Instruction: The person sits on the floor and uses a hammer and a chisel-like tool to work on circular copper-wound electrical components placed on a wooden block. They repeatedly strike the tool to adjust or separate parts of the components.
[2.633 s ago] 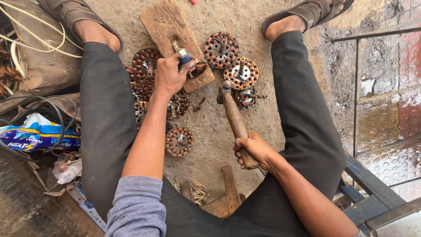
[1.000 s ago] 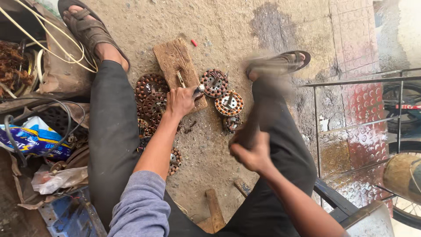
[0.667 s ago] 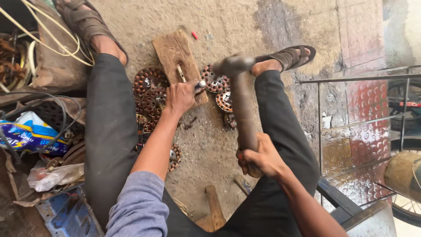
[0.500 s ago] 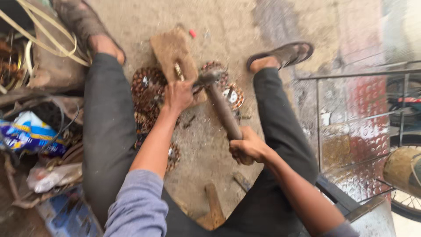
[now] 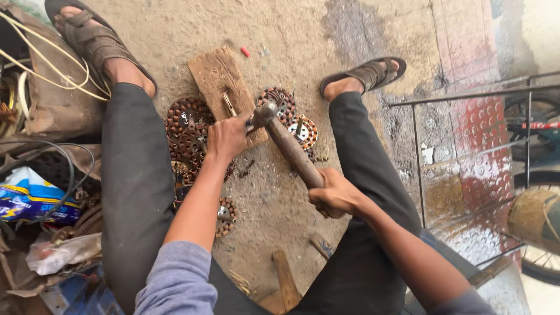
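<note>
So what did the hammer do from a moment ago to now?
The right hand swung the wooden-handled hammer down from its raised position; its metal head now sits at the worn wooden block, beside the left hand. Nothing was picked up or let go. The left hand stayed on the block, and the round copper-wound coils stayed on the ground.

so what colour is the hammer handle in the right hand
Brown wood, worn and darkened; the hammer handle shows best in the head view, gripped by the right hand.

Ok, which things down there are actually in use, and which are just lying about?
In use: hammer in the right hand; left hand on a small tool, largely hidden; wooden block; copper-wound stators.

Lying about: spare wooden handle, blue packet, loose cables, red scrap.
</note>
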